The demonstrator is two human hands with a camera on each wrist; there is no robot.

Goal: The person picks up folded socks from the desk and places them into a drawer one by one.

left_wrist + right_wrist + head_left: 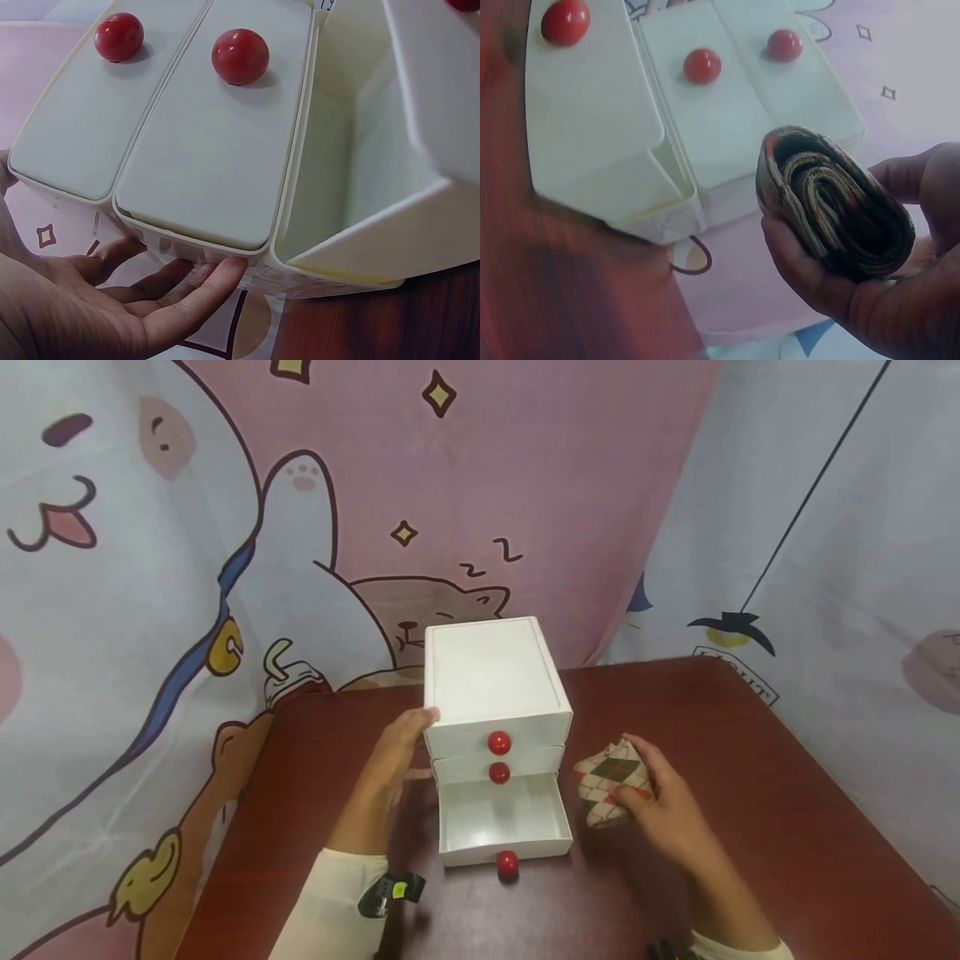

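A small white drawer cabinet (pixel 491 672) with red ball knobs stands on the table. Its bottom drawer (pixel 504 814) is pulled out, and I see nothing inside it; the two drawers above are pushed in. Along the cabinet's left side rests my left hand (pixel 392 756), thumb at the top edge. In the left wrist view its fingers (pixel 199 296) reach out fairly straight against the side wall. To the right of the drawer, my right hand (pixel 663 802) holds a rolled argyle sock (pixel 613 781) between thumb and fingers. The right wrist view shows the sock's coiled layers (pixel 832 202) end-on.
The dark red-brown table (pixel 750 793) extends on both sides of the cabinet. Behind it hangs a pink cartoon curtain (pixel 555 468), with a whitish curtain (pixel 847 527) at the right. A black watch-like band (pixel 390 893) is on the left wrist.
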